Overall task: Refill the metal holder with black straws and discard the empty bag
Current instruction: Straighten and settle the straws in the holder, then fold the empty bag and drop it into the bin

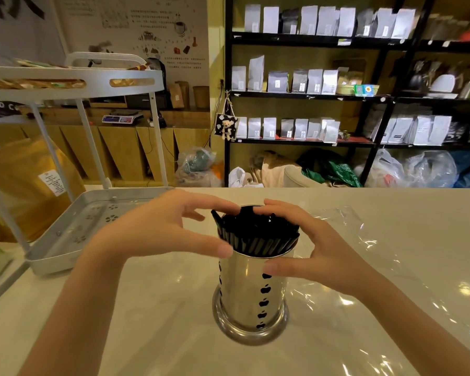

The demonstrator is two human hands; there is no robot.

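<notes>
- At the far left, a brown paper sack (pixel 25 183) with a white label is partly hidden behind the legs of a white metal cart (pixel 73 77); its print cannot be read, and the contents of the cart's upper tray are seen only through slots.
- The cart's lower tray (pixel 92 221) is set at the left end of a pale glossy counter (pixel 152 308), beside the left forearm.
- The left hand (pixel 158 229) is held with fingers spread and relaxed, the fingertips touching the tops of the black straws (pixel 255 232) and the thumb lying at the rim; nothing is clasped.
- The metal holder (pixel 251 291) stands upright at the middle of the counter, between the two hands. It is a polished steel cylinder on a wider round foot, with a column of small apple-shaped cut-outs down its side, and it is packed with straws that fan out above the rim.
- The right hand (pixel 318 251) is likewise loose and uncurled, the fingers resting on the straw tops and the thumb against the holder's wall.
- A clear plastic bag (pixel 377 267) lies flat on the counter just right of the holder, partly under the right forearm and cut off by the right edge; its outline is hard to trace.
- Behind, black shelving (pixel 310 93) with pale pouches is seen; labels are too blurred to read.
</notes>
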